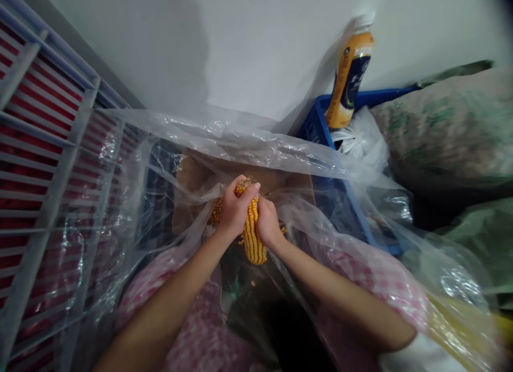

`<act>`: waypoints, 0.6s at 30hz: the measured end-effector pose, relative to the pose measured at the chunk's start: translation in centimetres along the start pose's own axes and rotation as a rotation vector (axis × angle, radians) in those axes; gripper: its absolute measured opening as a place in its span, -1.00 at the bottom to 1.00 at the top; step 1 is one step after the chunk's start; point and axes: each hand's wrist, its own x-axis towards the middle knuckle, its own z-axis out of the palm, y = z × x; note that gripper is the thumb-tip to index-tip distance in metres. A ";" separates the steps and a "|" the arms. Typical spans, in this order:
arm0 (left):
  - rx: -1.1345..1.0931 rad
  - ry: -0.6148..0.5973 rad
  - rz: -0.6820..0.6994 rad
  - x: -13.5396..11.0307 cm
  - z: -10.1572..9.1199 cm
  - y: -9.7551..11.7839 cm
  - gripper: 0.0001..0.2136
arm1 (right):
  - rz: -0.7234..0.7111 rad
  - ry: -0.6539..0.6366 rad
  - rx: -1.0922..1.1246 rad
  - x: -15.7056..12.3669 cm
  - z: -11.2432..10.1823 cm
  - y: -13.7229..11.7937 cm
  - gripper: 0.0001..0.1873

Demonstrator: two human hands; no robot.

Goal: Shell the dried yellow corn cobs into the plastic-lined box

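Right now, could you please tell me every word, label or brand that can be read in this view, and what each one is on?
None can be read: the white lettering on the dark panel of the bottle is too blurred, and the green print on the sack is too faded and creased.

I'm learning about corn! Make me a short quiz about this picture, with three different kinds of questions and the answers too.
1. Multiple choice: What do the left hand and right hand hold?
A) a dried corn cob
B) a hammer
C) a spoon

2. True or false: The left hand is nearer to the white rack than the right hand is.

3. Fill in the blank: The plastic crate is ____.

Key: 1. A; 2. True; 3. blue
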 end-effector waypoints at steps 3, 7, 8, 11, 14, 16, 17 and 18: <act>-0.025 -0.011 -0.025 0.1 0.0 -0.1 -0.74 | 0.029 0.020 0.014 -0.1 0.0 0.1 -0.63; -0.067 -0.014 -0.052 0.3 0.0 -0.2 -0.73 | 0.051 0.035 0.024 -0.1 0.0 0.3 -0.64; -0.069 -0.022 -0.059 0.3 0.0 -0.2 -0.73 | 0.048 0.041 0.026 -0.1 0.0 0.4 -0.64; -0.077 -0.035 -0.085 0.4 0.0 -0.3 -0.75 | 0.028 0.057 0.016 0.0 0.0 0.5 -0.66; -0.090 -0.012 -0.103 0.5 0.1 -0.2 -0.75 | 0.038 0.068 0.005 0.1 0.0 0.5 -0.65; -0.103 -0.026 -0.106 0.4 0.2 0.1 -0.76 | 0.054 0.072 0.045 0.1 0.0 0.6 -0.64; -0.111 -0.061 -0.108 0.4 0.2 0.3 -0.77 | 0.057 0.069 0.075 0.1 -0.1 0.7 -0.65; -0.119 -0.103 -0.112 0.3 0.2 0.4 -0.78 | 0.057 0.067 0.102 0.1 -0.1 0.8 -0.65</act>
